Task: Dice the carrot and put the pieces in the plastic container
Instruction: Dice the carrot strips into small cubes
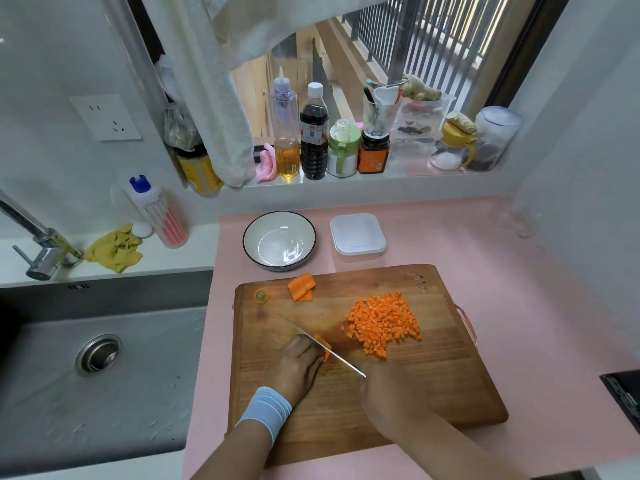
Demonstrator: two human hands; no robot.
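A: Hands first, go.
B: Left hand [299, 363], lower centre of the frame, fingers curled down and pressing on a small carrot piece [325, 347] on the wooden cutting board [433, 393]. Blue wristband [265, 410] on that wrist.
A: Right?
B: Right hand [384, 389] just right of it, clenched around the knife handle (handle itself is hidden under the hand). The knife [322, 346] blade runs diagonally up-left, lying against the left fingers and the carrot piece.
A: Diced stuff?
B: Pile of carrot cubes [382, 323] on the board, centre-right, apart from the blade. Two uncut carrot chunks [302, 287] at the board's top edge, and the carrot stub end [262, 295] at its upper left corner.
A: Container?
B: Plastic container [357, 236] just above the board, centre of frame, on the pink counter [485, 244]; no carrot seen in it (can't tell whether a lid is on). White bowl [279, 240] with dark rim beside it to the left, holding nothing.
A: Rest?
B: Sink [97, 368] fills the left side, faucet [38, 244] at far left, yellow cloth [114, 249] next to it. Bottles and jars [313, 133] line the windowsill up top.
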